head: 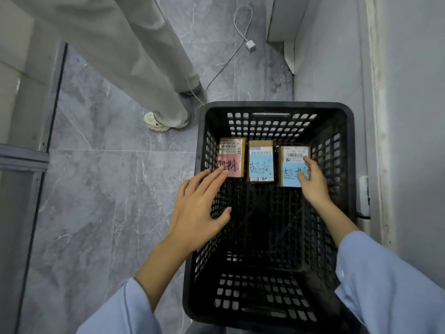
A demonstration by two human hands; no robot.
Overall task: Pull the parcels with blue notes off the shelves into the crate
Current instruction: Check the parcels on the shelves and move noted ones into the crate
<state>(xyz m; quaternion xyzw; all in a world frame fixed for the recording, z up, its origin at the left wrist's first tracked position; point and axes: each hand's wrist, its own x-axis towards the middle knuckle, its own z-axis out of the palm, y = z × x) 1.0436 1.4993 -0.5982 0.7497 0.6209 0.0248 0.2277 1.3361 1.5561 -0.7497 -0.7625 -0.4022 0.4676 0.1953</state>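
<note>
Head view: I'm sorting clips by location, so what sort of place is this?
Likely a parcel storage or pickup room: barcoded cardboard parcels with pink and blue notes lie in a black crate on grey floor tiles, beside a metal shelf frame.

blue note (290, 175) partly covered, bystander (134, 56) cropped

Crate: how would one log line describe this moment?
crate: holds all | pink-note parcel: left hand open near | middle blue-note parcel: untouched | right blue-note parcel: right hand touching
</note>
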